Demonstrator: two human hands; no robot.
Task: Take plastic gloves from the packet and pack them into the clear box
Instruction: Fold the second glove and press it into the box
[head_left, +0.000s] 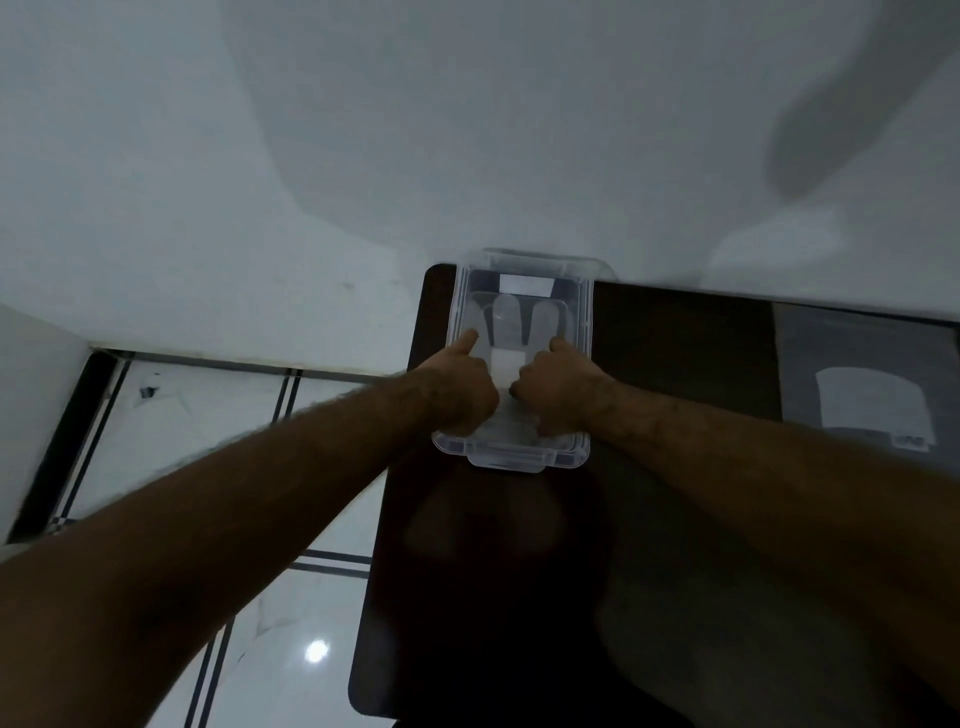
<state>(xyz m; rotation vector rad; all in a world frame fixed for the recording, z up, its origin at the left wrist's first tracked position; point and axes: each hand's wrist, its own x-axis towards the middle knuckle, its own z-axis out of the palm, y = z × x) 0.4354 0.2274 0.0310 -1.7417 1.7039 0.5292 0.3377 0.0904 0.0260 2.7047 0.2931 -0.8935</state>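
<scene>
Box (586, 322): one clear box, open-topped, at 12 o'clock on the table, its far end against the wall. A clip tab shows at each short end, two in all.
Gloves (511, 317): thin clear plastic lying flat on the box floor, glove fingers pointing to 12 o'clock. Three fingers can be counted plainly; how many gloves are stacked cannot be told through the film.
Left hand (460, 392): one, inside the box at its 9 o'clock side, curled into a loose fist with the index finger stretched toward 12 o'clock, tip on the glove plastic. It presses and grips nothing that can be seen.
Right hand (558, 387): one, inside the box at its 3 o'clock side, knuckles bent and fingers tucked down onto the gloves. Whether it pinches the plastic cannot be told.
Gap between hands: narrow; a pale strip of glove shows there.
Packet (872, 395): one grey packet lying flat on the table at 3 o'clock from the box, well apart from it, with one white panel on its face.
Table (675, 519): one, dark, glossy.
Floor (171, 415): white tiles with dark lines, at 9 o'clock from the table.
</scene>
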